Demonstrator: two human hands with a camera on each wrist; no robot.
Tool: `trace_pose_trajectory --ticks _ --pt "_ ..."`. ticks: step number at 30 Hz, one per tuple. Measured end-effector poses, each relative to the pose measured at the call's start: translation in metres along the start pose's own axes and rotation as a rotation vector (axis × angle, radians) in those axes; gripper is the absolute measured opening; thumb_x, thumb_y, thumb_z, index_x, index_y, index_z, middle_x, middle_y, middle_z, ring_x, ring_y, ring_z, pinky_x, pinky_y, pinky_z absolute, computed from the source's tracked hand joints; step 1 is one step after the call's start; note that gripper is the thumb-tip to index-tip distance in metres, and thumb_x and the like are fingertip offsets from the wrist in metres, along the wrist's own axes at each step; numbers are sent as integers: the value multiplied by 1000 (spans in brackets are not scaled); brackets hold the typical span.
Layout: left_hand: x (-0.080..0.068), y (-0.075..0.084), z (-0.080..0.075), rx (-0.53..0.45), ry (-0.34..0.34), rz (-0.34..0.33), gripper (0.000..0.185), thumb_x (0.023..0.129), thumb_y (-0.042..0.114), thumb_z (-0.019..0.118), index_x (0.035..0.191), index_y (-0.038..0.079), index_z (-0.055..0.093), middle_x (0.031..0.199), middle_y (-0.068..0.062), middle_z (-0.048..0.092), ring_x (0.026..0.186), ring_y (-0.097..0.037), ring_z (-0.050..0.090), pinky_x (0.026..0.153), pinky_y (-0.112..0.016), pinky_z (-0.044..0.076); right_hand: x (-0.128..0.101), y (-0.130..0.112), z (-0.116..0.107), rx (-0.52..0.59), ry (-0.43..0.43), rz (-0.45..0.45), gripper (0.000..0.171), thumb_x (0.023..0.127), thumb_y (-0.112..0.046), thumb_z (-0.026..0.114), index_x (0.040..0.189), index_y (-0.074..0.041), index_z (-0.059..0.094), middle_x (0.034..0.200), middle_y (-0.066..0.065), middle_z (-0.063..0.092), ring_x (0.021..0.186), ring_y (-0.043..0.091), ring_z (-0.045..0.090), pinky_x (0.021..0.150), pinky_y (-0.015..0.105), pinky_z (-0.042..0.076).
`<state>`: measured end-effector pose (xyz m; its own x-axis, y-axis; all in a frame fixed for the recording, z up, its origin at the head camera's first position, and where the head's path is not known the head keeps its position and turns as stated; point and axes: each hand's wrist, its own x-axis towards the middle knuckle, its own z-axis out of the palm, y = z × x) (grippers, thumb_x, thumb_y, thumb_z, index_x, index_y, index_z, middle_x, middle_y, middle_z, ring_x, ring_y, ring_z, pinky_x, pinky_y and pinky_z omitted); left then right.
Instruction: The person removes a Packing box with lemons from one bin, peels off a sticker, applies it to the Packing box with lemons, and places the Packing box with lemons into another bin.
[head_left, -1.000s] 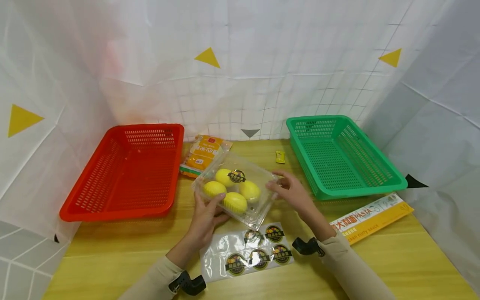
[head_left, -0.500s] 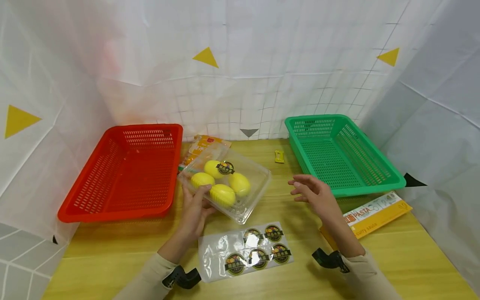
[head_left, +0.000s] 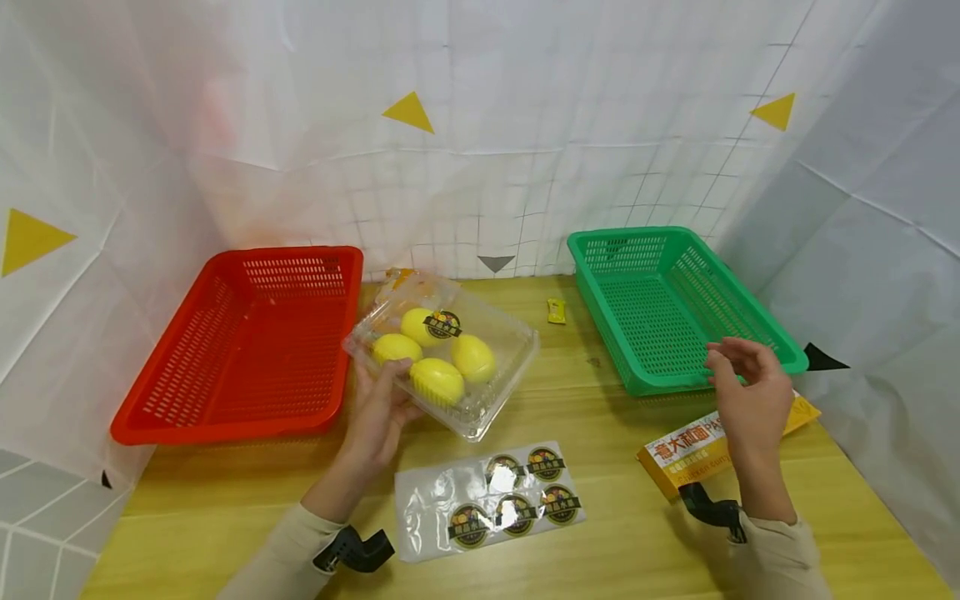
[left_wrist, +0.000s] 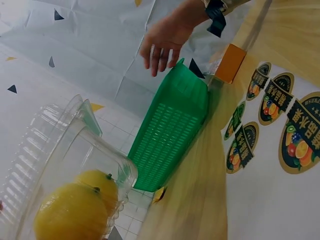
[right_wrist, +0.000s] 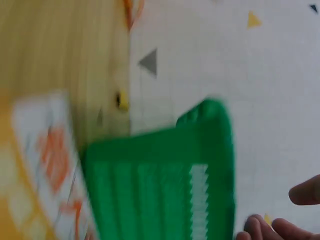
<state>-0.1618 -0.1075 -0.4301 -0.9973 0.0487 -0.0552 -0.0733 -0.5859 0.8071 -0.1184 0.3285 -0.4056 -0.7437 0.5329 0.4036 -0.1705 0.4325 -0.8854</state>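
My left hand [head_left: 372,421] grips a clear plastic clamshell box [head_left: 504,343] by its near left side, thumb on top. Inside the box lie several yellow lemons [head_left: 438,382], and a round black fruit sticker [head_left: 442,324] is on its lid. The box is held tilted above the table. My right hand [head_left: 753,408] is in the air over the front right of the green basket [head_left: 641,383], its fingers loosely bent with nothing between them. In the right wrist view, blurred, its fingertips [right_wrist: 255,227] appear apart from the basket's rim.
A sheet of round stickers [head_left: 442,533] lies in front. A pasta box [head_left: 678,467] rests below my right hand. The red basket [head_left: 300,417] stands left. Behind the clamshell is a partly hidden orange packet [head_left: 401,279]. A small yellow sachet [head_left: 556,311] lies near the back wall.
My right hand let go of the clamshell and moved right to above the green basket's front. My left hand carried the clamshell a little left and back, over the orange packet.
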Motion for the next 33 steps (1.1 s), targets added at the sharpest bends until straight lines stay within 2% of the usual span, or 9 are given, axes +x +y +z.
trace_pose_trajectory --ticks 2,4,8,13,17,22,25,28,33 --pt "0 2 1 -3 -13 12 90 100 9 60 161 48 8 147 -16 44 103 -31 68 84 -51 59 5 13 -8 -120 114 19 28 99 -18 71 125 -7 71 113 -3 71 89 4 61 70 16 47" --pt "0 5 2 1 -25 18 86 100 9 59 160 48 12 147 -16 44 104 -31 68 83 -52 59 9 24 -15 -183 190 76 28 98 -20 71 125 -9 72 117 -4 67 89 1 57 67 17 43" --pt "0 8 3 12 -39 18 82 101 9 58 158 48 13 146 -15 44 104 -31 67 81 -50 60 15 39 -26 -199 263 223 36 96 -19 68 132 -12 69 127 -5 54 89 0 50 61 16 40" --pt "1 10 5 17 -33 15 86 100 9 61 160 47 13 146 -16 45 100 -30 68 79 -48 60 19 51 -30 -162 315 294 50 95 -18 64 144 -10 57 132 -6 42 88 2 44 70 21 40" --pt "1 8 9 -9 -18 -19 98 97 8 63 163 47 2 150 -16 42 104 -33 67 84 -52 59 21 57 -31 -25 353 341 59 94 -19 71 149 -9 50 119 -6 45 86 4 46 77 19 41" --pt "-1 8 13 -7 -3 -49 106 95 10 66 164 47 -6 149 -19 44 108 -35 66 89 -54 57 21 61 -28 304 366 398 71 93 -13 77 154 -13 41 83 0 52 64 11 49 60 15 47" --pt "-1 9 15 4 -3 -55 106 95 11 67 163 48 -6 147 -20 47 107 -33 66 86 -51 59 21 64 -25 476 375 400 72 93 -7 76 155 -14 39 72 4 53 59 14 55 59 19 53" --pt "-1 9 19 10 -2 -67 107 95 12 68 163 50 -6 147 -20 47 105 -33 66 84 -50 59 20 67 -24 559 393 370 69 94 -4 75 153 -13 40 70 6 54 59 17 62 60 22 56" --pt "1 8 29 25 0 -85 107 94 16 68 163 48 -7 151 -19 40 110 -37 63 87 -53 57 20 73 -22 636 441 328 66 92 -1 76 150 -11 44 66 7 51 60 19 61 60 24 57"
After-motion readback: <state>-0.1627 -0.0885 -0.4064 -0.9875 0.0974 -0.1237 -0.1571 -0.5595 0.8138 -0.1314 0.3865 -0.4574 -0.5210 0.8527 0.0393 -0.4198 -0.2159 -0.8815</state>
